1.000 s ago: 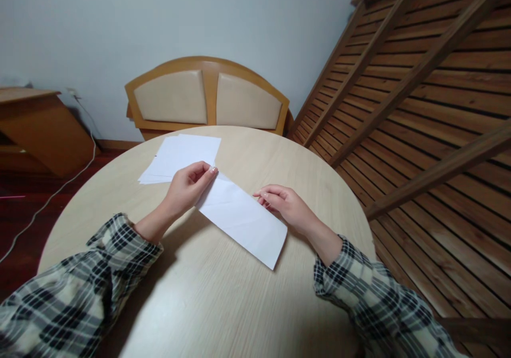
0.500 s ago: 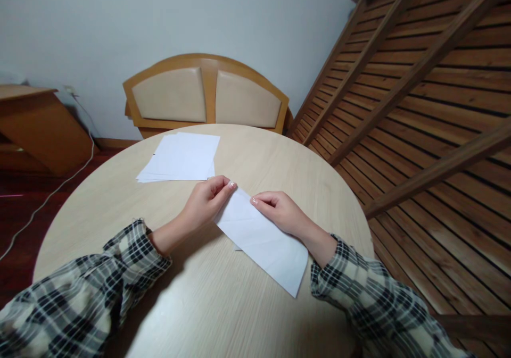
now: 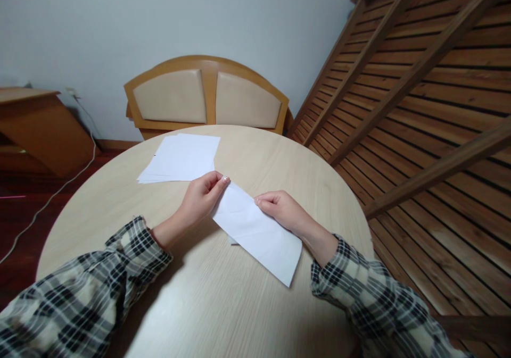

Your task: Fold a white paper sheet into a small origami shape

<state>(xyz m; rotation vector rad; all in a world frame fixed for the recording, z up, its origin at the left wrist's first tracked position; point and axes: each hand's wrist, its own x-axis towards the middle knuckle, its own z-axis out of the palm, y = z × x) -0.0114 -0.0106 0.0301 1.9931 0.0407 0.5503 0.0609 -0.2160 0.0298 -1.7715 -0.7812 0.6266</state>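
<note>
A long folded sheet of white paper (image 3: 257, 230) lies slantwise on the round light-wood table (image 3: 207, 305). My left hand (image 3: 202, 198) pinches its far upper corner between thumb and fingers. My right hand (image 3: 279, 209) has its fingers curled on the paper's right edge, holding it close beside the left hand. Both sleeves are plaid.
A stack of white sheets (image 3: 179, 158) lies at the table's far side. Behind it stands a wooden chair with padded back (image 3: 207, 97). A slatted wooden frame (image 3: 419, 97) leans at the right. A low wooden cabinet (image 3: 35, 126) and a white cable (image 3: 59, 188) are at the left.
The paper was drawn nearer and to the right, then shifted slightly back left. My right hand closed in from the sheet's middle edge towards the left hand.
</note>
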